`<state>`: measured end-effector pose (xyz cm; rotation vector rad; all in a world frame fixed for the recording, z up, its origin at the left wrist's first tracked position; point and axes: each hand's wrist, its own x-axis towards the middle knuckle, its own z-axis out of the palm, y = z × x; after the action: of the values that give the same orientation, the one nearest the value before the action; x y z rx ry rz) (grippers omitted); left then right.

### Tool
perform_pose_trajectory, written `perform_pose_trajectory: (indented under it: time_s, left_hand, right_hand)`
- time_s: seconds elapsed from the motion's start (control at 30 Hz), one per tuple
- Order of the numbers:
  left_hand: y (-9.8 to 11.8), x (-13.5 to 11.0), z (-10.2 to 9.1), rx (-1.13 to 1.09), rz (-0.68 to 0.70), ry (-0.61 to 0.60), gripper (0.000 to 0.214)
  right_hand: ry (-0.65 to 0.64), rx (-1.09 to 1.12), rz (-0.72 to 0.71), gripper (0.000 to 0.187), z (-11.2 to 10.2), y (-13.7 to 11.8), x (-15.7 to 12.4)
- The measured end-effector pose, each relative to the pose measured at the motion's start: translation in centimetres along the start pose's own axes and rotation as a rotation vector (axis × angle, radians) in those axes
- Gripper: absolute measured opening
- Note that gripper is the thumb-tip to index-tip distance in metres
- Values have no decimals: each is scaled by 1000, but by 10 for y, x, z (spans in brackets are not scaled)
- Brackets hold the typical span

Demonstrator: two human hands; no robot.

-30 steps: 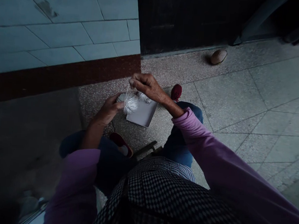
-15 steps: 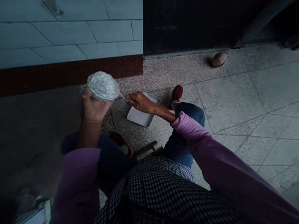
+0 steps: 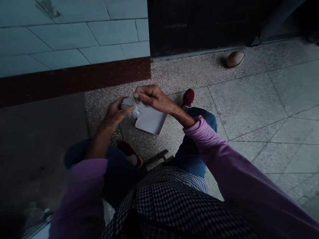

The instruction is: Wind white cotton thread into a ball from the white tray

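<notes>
I sit low with both arms stretched out over the floor. My left hand [image 3: 115, 113] grips a shiny white ball of thread [image 3: 130, 104], mostly hidden between the two hands. My right hand [image 3: 151, 96] is pinched closed right beside it, on the thread's loose end just above the ball. Under the hands lies a shallow white box [image 3: 151, 121] on the speckled floor. My purple sleeves, blue trousers and red shoes [image 3: 187, 97] show around it.
A tiled wall with a dark red skirting [image 3: 69, 80] runs along the left. A dark door [image 3: 199, 20] stands ahead, with a small brown rounded object [image 3: 234, 59] on the floor by it. A dark stool edge [image 3: 157, 157] shows between my knees.
Half a second ago my left hand held the ball raised to the left; it has come down and right to meet my right hand over the box.
</notes>
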<state>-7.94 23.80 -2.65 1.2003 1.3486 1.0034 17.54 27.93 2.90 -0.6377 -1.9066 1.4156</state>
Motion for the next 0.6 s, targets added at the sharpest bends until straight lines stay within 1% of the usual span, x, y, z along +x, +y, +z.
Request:
perform_pose_trajectory:
  time_s: [0.07, 0.13, 0.23, 0.33, 0.4, 0.43, 0.53, 0.6]
  left_hand:
    - [5, -7, 8, -70, -14, -100, 66]
    - [7, -12, 12, -157, -53, -160, 67]
    - [7, -14, 12, -249, -96, -210, 75]
    - [9, -15, 10, -345, -89, -223, 85]
    - [13, -16, 9, -447, -65, -187, 86]
    - [15, -17, 9, -502, -46, -149, 85]
    - [22, -17, 6, -623, 7, 1, 84]
    - [25, -16, 4, -646, 12, 56, 85]
  right_hand:
    - [91, -62, 67, 58, -13, 0, 1]
    - [132, -101, 146, 57, -17, 4, 3]
    - [119, -91, 207, 57, -13, 14, 6]
    - [127, -65, 196, 58, -8, 29, 11]
    - [139, -59, 184, 62, -8, 39, 13]
    - [135, -56, 182, 63, -7, 43, 13]
    - [67, -47, 173, 60, -1, 53, 12]
    - [20, -57, 172, 55, 9, 55, 10]
